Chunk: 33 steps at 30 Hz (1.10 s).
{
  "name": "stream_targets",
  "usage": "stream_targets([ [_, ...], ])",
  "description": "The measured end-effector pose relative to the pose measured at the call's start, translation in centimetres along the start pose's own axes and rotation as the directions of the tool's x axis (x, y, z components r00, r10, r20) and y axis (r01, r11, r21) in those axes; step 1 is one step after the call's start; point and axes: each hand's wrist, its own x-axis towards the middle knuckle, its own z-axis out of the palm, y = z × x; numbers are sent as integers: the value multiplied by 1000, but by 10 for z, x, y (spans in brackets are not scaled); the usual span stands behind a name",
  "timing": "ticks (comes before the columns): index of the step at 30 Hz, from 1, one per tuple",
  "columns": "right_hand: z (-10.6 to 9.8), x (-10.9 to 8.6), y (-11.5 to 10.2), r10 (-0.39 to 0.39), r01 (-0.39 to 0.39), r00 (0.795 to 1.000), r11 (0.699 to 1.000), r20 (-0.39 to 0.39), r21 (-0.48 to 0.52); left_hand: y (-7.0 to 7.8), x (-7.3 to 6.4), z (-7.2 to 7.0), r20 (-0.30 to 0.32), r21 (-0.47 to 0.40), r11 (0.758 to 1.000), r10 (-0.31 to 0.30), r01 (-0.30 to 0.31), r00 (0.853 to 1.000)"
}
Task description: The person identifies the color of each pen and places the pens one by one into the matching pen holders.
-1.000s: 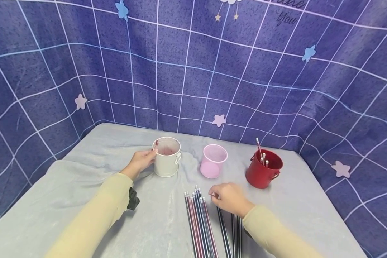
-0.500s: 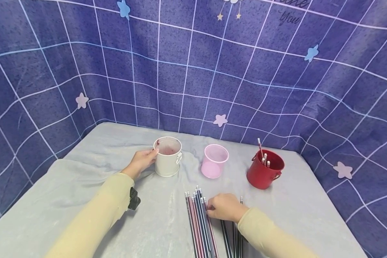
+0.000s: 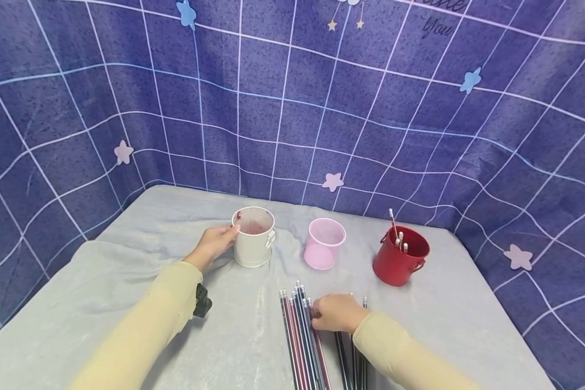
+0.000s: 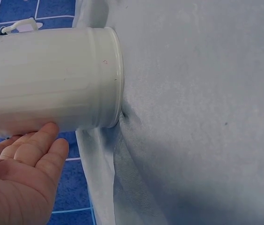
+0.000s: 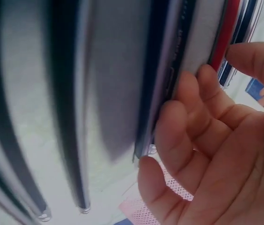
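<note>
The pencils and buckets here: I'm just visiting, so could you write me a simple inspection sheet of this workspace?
Surface: pale grey cloth, wrinkled.
Job's things: loose pencils lying flat; white bucket; pink cup; red bucket with standing pencils.
Clutter: nothing seen.
Hands: left hand grips the white bucket near its rim; right hand pinches a red pencil.
Cables: nothing seen.
Surroundings: blue-purple gridded fabric with stars.

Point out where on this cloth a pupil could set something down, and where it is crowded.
Bare cloth shows between the left sleeve and the pencils, and right of the red bucket and right sleeve. It is crowded at the near middle, where pencils lie side by side around the right hand.
</note>
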Motion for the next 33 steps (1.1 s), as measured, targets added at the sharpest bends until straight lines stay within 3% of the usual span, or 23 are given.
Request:
stream_targets([
  [12,5,10,-10,68,-65,990,998,126,-24,-1,-1,-4,-24,20,1000,-6,6,1000],
  [26,11,5,1,46,-49,998,996,36,77,0,-2,1,-32,7,1000,-1,2,1000],
  [33,2,4,2,35,-37,999,998,42,48,-1,-1,1,-31,-4,1000,0,0,1000],
])
